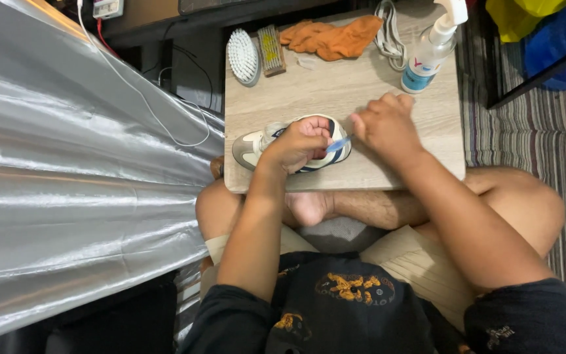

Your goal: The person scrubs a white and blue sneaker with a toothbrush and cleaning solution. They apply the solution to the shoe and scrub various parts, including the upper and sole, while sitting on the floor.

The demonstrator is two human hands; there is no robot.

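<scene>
A white and dark-blue sneaker (257, 144) lies on its side on a small wooden table (335, 92) over my crossed legs. My left hand (299, 144) is closed on the sneaker's heel end, pinning it to the table. My right hand (384, 124) is closed on a thin light-blue tool (339, 143) whose tip touches the shoe beside my left hand.
At the table's far edge lie a white bristle brush (243, 56), a small wooden brush (271, 49), an orange cloth (332, 36) and white laces (388, 39). A clear spray bottle (430, 52) stands at the back right. Shiny silver fabric (67, 183) fills the left.
</scene>
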